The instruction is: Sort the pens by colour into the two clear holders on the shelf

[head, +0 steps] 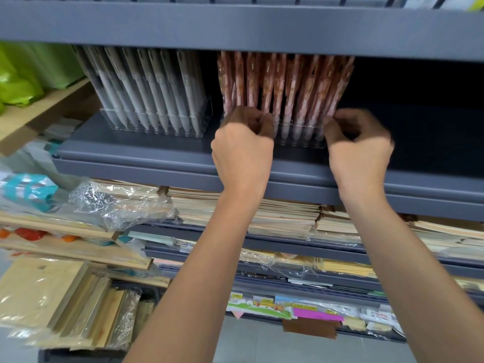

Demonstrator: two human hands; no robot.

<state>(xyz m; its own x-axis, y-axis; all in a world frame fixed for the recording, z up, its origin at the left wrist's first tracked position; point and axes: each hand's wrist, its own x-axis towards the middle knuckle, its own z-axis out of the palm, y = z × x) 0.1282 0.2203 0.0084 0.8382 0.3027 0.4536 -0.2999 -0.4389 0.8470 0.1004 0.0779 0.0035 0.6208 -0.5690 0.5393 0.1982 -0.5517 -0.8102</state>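
Grey metal shelving is filling the view, and the middle shelf (157,158) is carrying both clear holders side by side, a little apart. Paper stacks (285,218) are lying on the tier below.

The left holder (157,128) is standing full of grey pens (146,85), all leaning the same way, with no other colour showing among them. The right holder (298,144) is packed with pink pens (285,82), again one colour only as far as the blur allows. No loose pens are showing on the shelf or in either hand, so the sorting is looking finished or very nearly so. What seems left is squaring up the pink row and setting its holder straight.

The left hand (243,150) is sitting at the left end of the right holder and the right hand (358,150) at its right end. Both sets of fingers (248,119) are curling tightly inward, seemingly pinching the holder's end walls. Motion blur is making it hard to tell whether they are clamping the plastic or the outermost pens.
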